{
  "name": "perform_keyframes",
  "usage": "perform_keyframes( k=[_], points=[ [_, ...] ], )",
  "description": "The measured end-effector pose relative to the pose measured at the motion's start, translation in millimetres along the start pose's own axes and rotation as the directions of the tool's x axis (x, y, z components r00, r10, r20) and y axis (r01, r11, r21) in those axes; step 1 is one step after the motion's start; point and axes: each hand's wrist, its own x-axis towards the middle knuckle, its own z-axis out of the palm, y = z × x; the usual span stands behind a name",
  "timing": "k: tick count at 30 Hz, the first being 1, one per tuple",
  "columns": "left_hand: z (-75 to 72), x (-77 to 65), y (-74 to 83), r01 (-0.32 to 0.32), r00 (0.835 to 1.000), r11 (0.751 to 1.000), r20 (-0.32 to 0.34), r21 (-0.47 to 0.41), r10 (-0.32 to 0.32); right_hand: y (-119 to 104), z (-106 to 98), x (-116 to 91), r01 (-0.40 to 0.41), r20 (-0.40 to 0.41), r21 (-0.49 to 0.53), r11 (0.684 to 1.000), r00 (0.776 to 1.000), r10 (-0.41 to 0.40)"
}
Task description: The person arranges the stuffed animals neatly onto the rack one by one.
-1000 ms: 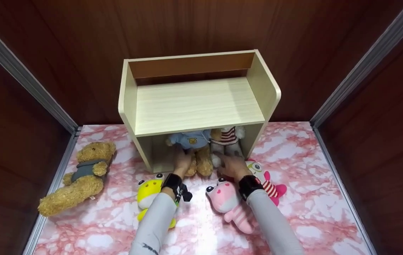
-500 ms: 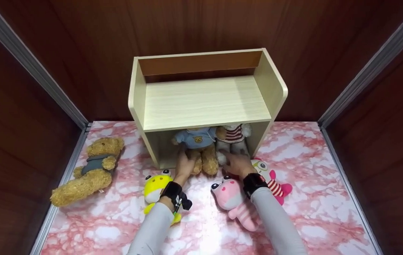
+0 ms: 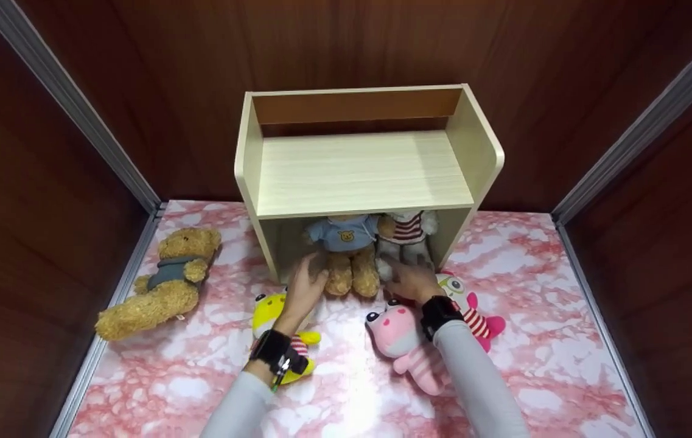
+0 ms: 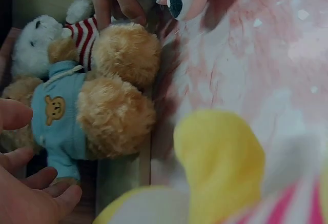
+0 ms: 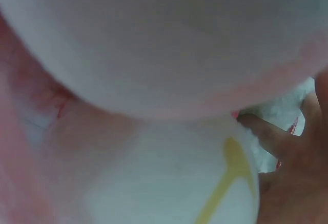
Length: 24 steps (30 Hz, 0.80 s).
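Closest in, on the worktop (image 3: pixel 212 389), a pink plush (image 3: pixel 395 334) lies just behind and to the left of the right wrist, and a yellow plush (image 3: pixel 266 309) lies below the left wrist, partly covered by it. A goggled doll (image 3: pixel 476 322) lies just right of the right hand (image 3: pixel 409 280).

The left hand has its fingers loose and spread, holding nothing. Directly to its right, near but apart, is the blue-hoodie bear (image 3: pixel 346 240), feet forward, its long axis running away from the person and up into the lower compartment. That sideways gap seems the relation that matters; the left hand looks nearer this bear's sleeve.

The right hand is nearer the striped-shirt bear (image 3: pixel 408 230), straight ahead of it, feet also forward; its fingers are at the legs, but whether they grip cannot be told. Well left of the left hand (image 3: pixel 305 287) lies a larger bear (image 3: pixel 169 301). Farthest, beyond both hands, the shelf unit (image 3: pixel 367 176) rises above the bears, hiding their heads from the head camera.
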Motion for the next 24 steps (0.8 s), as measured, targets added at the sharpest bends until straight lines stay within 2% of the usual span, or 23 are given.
perform_keyframes(
  k=[4,7,12,14,16,20,22,24],
  points=[
    [-25.2,-13.9,1.9,-0.018,0.999,1.0,0.041,0.001,0.018,-1.9,-3.4,0.9,-0.014,-0.024,-0.011,1.0,1.0,0.013],
    [-46.5,-23.6,1.9,-0.075,0.997,0.997,0.035,-0.003,0.075,-2.8,-4.8,-0.9,0.008,-0.067,-0.006,1.0,0.998,-0.009],
    [-86.2,-33.7,8.5,-0.162,0.985,0.986,-0.062,0.028,0.164,-3.6,-10.6,-9.5,0.09,-0.191,0.013,0.996,0.978,-0.085],
    [-102.7,-34.2,11.3,-0.188,0.974,0.98,-0.116,0.064,0.195,-4.3,-14.1,-14.2,0.112,-0.244,0.022,0.993,0.964,-0.103],
    [-119.7,-32.5,12.8,-0.218,0.956,0.969,-0.175,0.116,0.236,-4.9,-16.6,-18.9,0.133,-0.293,0.031,0.991,0.949,-0.118],
    [-155.4,-27.5,13.4,-0.199,0.929,0.967,-0.283,0.161,0.239,-6.3,-19.6,-29.8,0.177,-0.388,0.017,0.984,0.908,-0.157],
    [-172.5,-24.3,12.5,-0.156,0.922,0.974,-0.328,0.166,0.203,-6.9,-19.9,-35.6,0.188,-0.426,0.016,0.982,0.89,-0.163],
    [-188.5,-20.5,10.3,-0.088,0.921,0.983,-0.363,0.162,0.142,-7.7,-19.9,-41.3,0.188,-0.454,0.026,0.982,0.877,-0.156]
  ],
)
